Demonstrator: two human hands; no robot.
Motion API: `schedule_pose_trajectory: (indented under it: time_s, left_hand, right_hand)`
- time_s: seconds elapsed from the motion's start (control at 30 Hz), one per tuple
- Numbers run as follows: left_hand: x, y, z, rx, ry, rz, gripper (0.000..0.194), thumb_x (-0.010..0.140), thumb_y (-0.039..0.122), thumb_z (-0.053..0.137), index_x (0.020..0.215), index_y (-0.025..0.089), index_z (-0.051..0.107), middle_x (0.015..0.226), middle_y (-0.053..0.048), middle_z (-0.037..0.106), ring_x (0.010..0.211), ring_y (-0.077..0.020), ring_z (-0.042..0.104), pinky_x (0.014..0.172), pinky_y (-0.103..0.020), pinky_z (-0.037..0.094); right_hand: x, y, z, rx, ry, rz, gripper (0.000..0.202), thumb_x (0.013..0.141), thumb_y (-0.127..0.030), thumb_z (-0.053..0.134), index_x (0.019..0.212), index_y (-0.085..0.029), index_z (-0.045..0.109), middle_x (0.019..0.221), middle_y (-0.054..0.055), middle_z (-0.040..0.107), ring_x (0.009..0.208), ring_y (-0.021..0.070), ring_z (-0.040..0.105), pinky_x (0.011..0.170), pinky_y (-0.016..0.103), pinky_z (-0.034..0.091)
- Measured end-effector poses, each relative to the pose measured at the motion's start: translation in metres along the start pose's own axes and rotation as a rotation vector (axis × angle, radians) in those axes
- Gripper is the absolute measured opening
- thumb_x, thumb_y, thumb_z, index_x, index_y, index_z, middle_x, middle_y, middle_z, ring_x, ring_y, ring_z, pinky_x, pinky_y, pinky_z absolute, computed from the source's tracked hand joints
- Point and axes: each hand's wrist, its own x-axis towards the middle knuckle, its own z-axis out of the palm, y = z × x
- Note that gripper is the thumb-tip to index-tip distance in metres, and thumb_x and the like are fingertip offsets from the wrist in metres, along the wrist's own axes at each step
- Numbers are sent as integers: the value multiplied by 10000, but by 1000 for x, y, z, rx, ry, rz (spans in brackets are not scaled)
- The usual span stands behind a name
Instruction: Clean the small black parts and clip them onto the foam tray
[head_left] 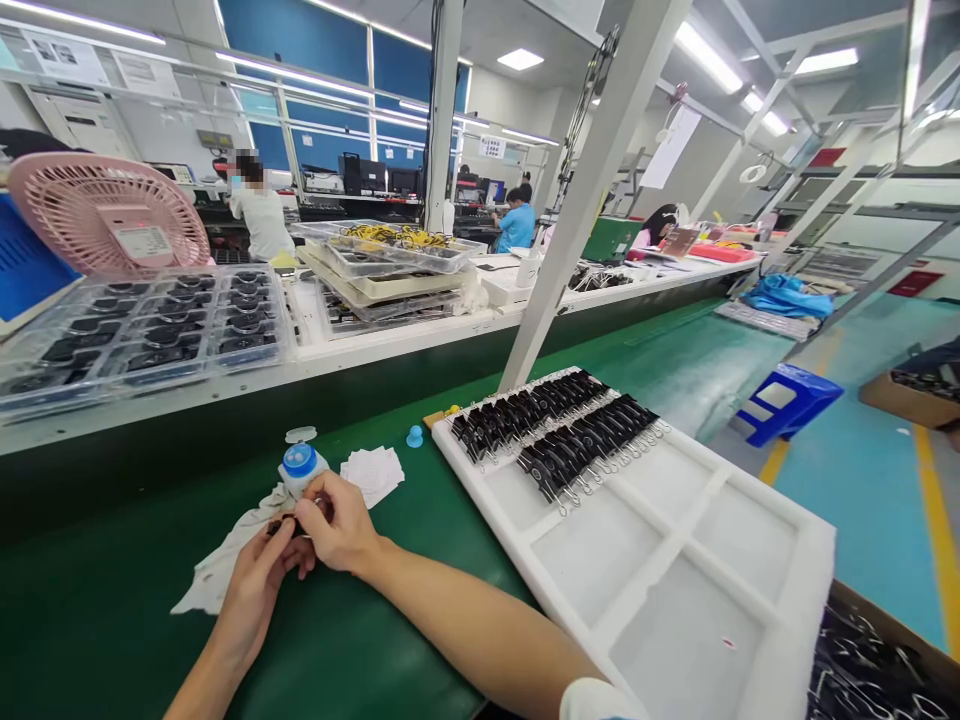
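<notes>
Over the green bench mat (pixel 360 640), my two hands meet around a small black part (pixel 280 525). My left hand (pixel 251 590) is closed on it, thumb on top. The fingers of my right hand (pixel 343 528) are bent in a pinch at its right end and hide much of it. Just behind stands a white bottle with a blue cap (pixel 300 462). A crumpled white cloth (pixel 229 555) lies beside my left hand, and white paper sheets (pixel 373 474) lie behind my right. Farther right, a white foam tray (pixel 652 530) bears two rows of black parts with wire-handled clips (pixel 589 445).
Clear trays of black parts (pixel 165 330) and a pink fan (pixel 112 215) stand on the raised shelf. A slanted white post (pixel 577 210) rises behind the foam tray. A blue stool (pixel 789 402) stands in the aisle; a box of black parts (pixel 874 660) sits lower right. Several people work farther back.
</notes>
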Motion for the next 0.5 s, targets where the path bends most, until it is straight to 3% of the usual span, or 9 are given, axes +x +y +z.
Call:
schedule_pose_trajectory:
  time_s: [0.17, 0.37, 0.5]
  left_hand:
    - [3, -1, 0, 49, -37, 23, 627, 783, 567, 801, 1183, 126, 605, 725, -30, 615, 644, -177, 561, 567, -271, 462]
    - [0, -4, 8, 26, -21, 100, 621, 732, 593, 827, 1092, 134, 614, 776, -39, 617, 592, -137, 534, 519, -242, 408]
    - [-1, -4, 8, 41, -46, 113, 593, 709, 599, 839, 1001, 143, 597, 730, -9, 574, 554, -119, 519, 502, -238, 395]
  right_hand:
    - [2, 7, -2, 25, 25, -19, 307, 998, -479, 478, 887, -196, 521, 707, -16, 525, 596, 151, 482, 600, 260, 401]
    - [-8, 2, 0, 61, -53, -47, 368, 992, -563, 499, 950, -199, 535, 680, -6, 525, 547, 165, 478, 547, 272, 375]
    - [-7, 4, 4, 49, -43, -74, 396, 1045, -522, 457, 821, -202, 520, 648, 8, 528, 542, 170, 493, 541, 280, 369]
